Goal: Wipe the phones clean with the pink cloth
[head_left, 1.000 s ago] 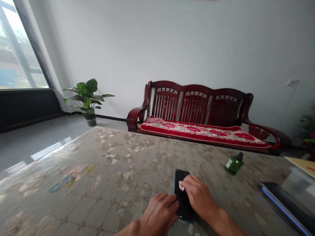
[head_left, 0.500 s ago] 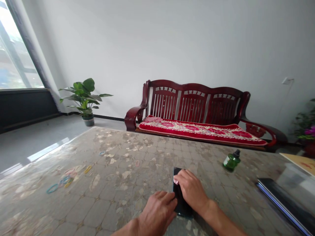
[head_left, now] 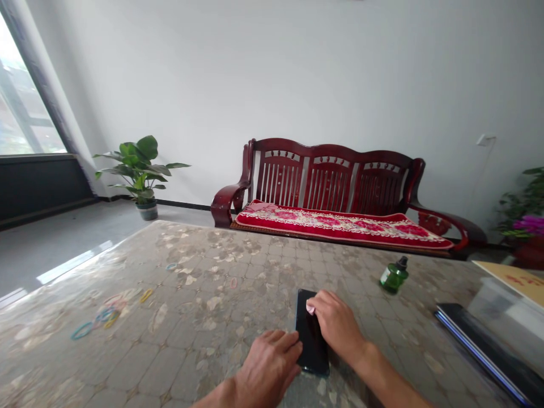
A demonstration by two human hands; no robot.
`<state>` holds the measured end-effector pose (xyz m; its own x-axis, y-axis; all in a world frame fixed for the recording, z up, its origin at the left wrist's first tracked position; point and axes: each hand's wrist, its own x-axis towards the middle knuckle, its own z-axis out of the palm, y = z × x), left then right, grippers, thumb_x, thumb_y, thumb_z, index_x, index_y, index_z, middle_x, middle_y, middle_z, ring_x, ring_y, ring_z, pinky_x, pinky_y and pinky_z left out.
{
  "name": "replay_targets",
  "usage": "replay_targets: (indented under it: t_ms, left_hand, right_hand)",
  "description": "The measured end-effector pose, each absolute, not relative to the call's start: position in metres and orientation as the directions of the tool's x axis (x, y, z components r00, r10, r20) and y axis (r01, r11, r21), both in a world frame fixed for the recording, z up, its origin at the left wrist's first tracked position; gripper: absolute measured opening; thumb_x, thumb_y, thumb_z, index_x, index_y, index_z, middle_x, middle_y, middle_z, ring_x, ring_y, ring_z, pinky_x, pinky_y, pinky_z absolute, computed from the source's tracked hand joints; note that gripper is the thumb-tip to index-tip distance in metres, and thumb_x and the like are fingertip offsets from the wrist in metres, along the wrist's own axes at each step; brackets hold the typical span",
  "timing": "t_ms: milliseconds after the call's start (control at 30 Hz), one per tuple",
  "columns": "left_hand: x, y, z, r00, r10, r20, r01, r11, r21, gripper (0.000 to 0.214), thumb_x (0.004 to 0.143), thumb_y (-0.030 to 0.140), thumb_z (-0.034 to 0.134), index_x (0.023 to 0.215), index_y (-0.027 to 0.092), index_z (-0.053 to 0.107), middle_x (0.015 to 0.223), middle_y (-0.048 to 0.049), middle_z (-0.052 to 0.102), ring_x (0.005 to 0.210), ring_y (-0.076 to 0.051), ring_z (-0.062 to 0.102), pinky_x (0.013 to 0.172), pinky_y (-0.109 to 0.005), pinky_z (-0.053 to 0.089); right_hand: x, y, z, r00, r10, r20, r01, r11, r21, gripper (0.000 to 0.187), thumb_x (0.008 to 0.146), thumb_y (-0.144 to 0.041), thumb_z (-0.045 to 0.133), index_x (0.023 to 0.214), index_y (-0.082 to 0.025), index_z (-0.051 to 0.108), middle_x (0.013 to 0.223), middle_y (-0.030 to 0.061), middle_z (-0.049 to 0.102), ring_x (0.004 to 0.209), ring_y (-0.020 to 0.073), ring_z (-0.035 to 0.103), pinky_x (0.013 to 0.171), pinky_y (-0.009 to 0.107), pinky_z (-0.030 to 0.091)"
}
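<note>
A black smartphone [head_left: 312, 345] lies flat on the patterned tablecloth [head_left: 204, 323], its dark screen facing up. My left hand [head_left: 270, 360] is at the phone's left edge, fingers bent and close together, the tips pressing on its side. Between the fingertips of my right hand [head_left: 340, 323] is a small pinkish-white wad [head_left: 310, 309], perhaps tissue or cloth. That closed hand rests over the upper right part of the screen, hiding some of it. A green bottle [head_left: 394, 276] with a black top stands beyond my right hand.
Coloured rubber bands [head_left: 102, 318] are scattered on the left of the table. At the right lie a dark folder [head_left: 480, 345] and a clear plastic box [head_left: 505, 303] with a yellowish board [head_left: 514, 279] on top. A red wooden bench [head_left: 331, 175] stands behind the table, a potted plant [head_left: 144, 170] to its left.
My right hand has shifted slightly right across the phone with the pale wad, uncovering more of the screen. My left hand stays at the phone's edge. The whole view has swung slightly right.
</note>
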<state>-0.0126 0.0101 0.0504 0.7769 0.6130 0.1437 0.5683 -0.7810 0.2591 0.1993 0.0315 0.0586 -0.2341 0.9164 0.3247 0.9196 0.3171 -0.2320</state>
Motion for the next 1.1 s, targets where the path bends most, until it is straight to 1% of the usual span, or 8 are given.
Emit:
replay_targets:
  t_ms: [167, 300, 400, 633, 800, 900, 1000, 1100]
  left_hand:
    - [-0.012, 0.009, 0.049, 0.784, 0.601, 0.153, 0.558, -0.792, 0.249, 0.011, 0.093, 0.02, 0.056, 0.103, 0.022, 0.06, 0.11, -0.0041, 0.067, 0.093, -0.022, 0.064, 0.086, -0.034, 0.053]
    - [-0.013, 0.009, 0.047, 0.783, 0.603, 0.153, 0.56, -0.79, 0.248, 0.013, 0.094, 0.019, 0.055, 0.106, 0.022, 0.06, 0.113, -0.0038, 0.066, 0.094, -0.021, 0.064, 0.088, -0.034, 0.052]
    - [-0.013, 0.009, 0.045, 0.779, 0.606, 0.16, 0.561, -0.788, 0.253, 0.014, 0.094, 0.02, 0.056, 0.107, 0.023, 0.059, 0.115, -0.0032, 0.066, 0.094, -0.021, 0.064, 0.087, -0.033, 0.052]
    - [-0.011, 0.012, 0.046, 0.787, 0.592, 0.175, 0.548, -0.8, 0.242, 0.008, 0.092, 0.02, 0.059, 0.099, 0.021, 0.062, 0.106, -0.0041, 0.069, 0.09, -0.022, 0.065, 0.085, -0.033, 0.053]
    - [-0.011, 0.013, 0.043, 0.79, 0.58, 0.2, 0.537, -0.811, 0.231, 0.01, 0.093, 0.021, 0.058, 0.103, 0.021, 0.062, 0.111, -0.005, 0.068, 0.092, -0.022, 0.066, 0.087, -0.033, 0.053]
    - [-0.011, 0.013, 0.043, 0.788, 0.581, 0.203, 0.54, -0.811, 0.225, 0.011, 0.093, 0.021, 0.056, 0.103, 0.021, 0.062, 0.109, -0.0049, 0.068, 0.092, -0.021, 0.065, 0.086, -0.032, 0.053]
    - [-0.01, 0.011, 0.045, 0.781, 0.593, 0.196, 0.553, -0.802, 0.225, 0.007, 0.093, 0.021, 0.057, 0.097, 0.021, 0.062, 0.104, -0.0038, 0.069, 0.088, -0.02, 0.065, 0.083, -0.03, 0.053]
    - [-0.009, 0.011, 0.044, 0.774, 0.603, 0.194, 0.561, -0.795, 0.23, 0.004, 0.091, 0.021, 0.06, 0.094, 0.021, 0.062, 0.101, -0.0026, 0.069, 0.086, -0.021, 0.065, 0.081, -0.031, 0.053]
  right_hand:
    - [0.202, 0.012, 0.058, -0.291, 0.899, 0.327, 0.89, 0.379, -0.252, 0.029, 0.092, -0.008, 0.042, 0.085, -0.024, 0.065, 0.085, 0.0018, 0.062, 0.085, 0.0169, 0.056, 0.077, 0.026, 0.04]
    - [0.208, 0.033, 0.063, -0.224, 0.918, 0.328, 0.921, 0.309, -0.238, 0.028, 0.091, -0.008, 0.043, 0.087, -0.023, 0.067, 0.088, 0.003, 0.064, 0.089, 0.0177, 0.057, 0.08, 0.027, 0.04]
    - [0.208, 0.036, 0.065, -0.197, 0.93, 0.31, 0.931, 0.277, -0.237, 0.029, 0.09, -0.007, 0.043, 0.085, -0.023, 0.067, 0.086, 0.0027, 0.063, 0.088, 0.0172, 0.058, 0.079, 0.026, 0.04]
    - [0.197, 0.007, 0.065, -0.323, 0.901, 0.289, 0.896, 0.39, -0.214, 0.027, 0.09, -0.007, 0.046, 0.081, -0.024, 0.065, 0.084, 0.0009, 0.062, 0.083, 0.0156, 0.055, 0.075, 0.026, 0.038]
    - [0.185, 0.045, 0.068, -0.256, 0.912, 0.319, 0.94, 0.312, -0.137, 0.026, 0.089, -0.007, 0.049, 0.08, -0.023, 0.067, 0.083, 0.0021, 0.064, 0.082, 0.0163, 0.057, 0.077, 0.027, 0.039]
    - [0.176, 0.057, 0.069, -0.216, 0.92, 0.328, 0.957, 0.266, -0.114, 0.025, 0.089, -0.008, 0.051, 0.078, -0.023, 0.067, 0.082, 0.0027, 0.064, 0.081, 0.0168, 0.056, 0.076, 0.028, 0.039]
    - [0.171, 0.045, 0.068, -0.285, 0.907, 0.312, 0.928, 0.342, -0.145, 0.024, 0.088, -0.007, 0.05, 0.08, -0.023, 0.067, 0.084, 0.0015, 0.064, 0.083, 0.0158, 0.056, 0.076, 0.026, 0.039]
    - [0.175, 0.027, 0.066, -0.384, 0.882, 0.273, 0.87, 0.445, -0.212, 0.025, 0.089, -0.007, 0.049, 0.08, -0.024, 0.067, 0.085, -0.0003, 0.064, 0.085, 0.0143, 0.056, 0.077, 0.024, 0.039]
